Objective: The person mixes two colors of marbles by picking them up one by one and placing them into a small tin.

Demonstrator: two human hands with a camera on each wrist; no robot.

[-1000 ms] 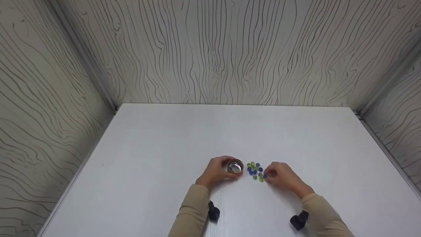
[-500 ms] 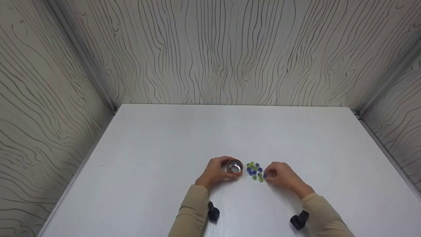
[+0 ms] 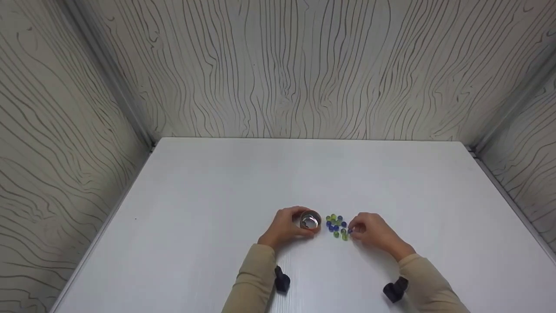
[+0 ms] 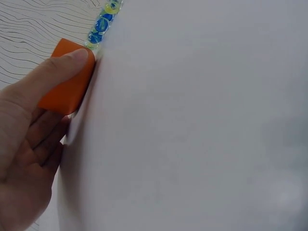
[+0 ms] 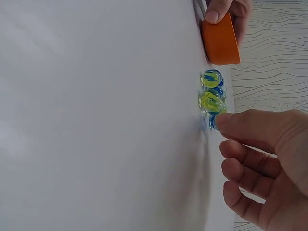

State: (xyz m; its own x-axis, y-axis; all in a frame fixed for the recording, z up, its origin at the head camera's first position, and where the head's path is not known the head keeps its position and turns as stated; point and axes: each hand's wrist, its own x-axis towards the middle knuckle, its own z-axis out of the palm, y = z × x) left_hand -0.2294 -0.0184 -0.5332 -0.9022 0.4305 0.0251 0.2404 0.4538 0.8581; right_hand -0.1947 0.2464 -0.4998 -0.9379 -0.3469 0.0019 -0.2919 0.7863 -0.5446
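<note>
My left hand [image 3: 284, 227] holds a small round bowl [image 3: 310, 221] from its left side. The bowl is orange outside [image 4: 72, 89] and shiny metallic inside, and it stands upright on the white table. Just right of it lies a tight group of glass marbles [image 3: 336, 228], some blue, some yellow-green. At the group's right edge, my right hand [image 3: 372, 231] pinches a blue marble [image 5: 212, 122] between thumb and forefinger, low by the table; the thumb hides most of it in the right wrist view. The other fingers of that hand are loosely curled.
The white table [image 3: 208, 182] reaches back to a wood-grain patterned wall [image 3: 278, 69], with a similar panel on each side. Black wrist devices [image 3: 282, 281] are worn under both beige sleeves [image 3: 254, 278].
Almost nothing moves. The right hand and its blue marble shift very slightly away from the body; the left hand, the bowl and the other marbles stay put.
</note>
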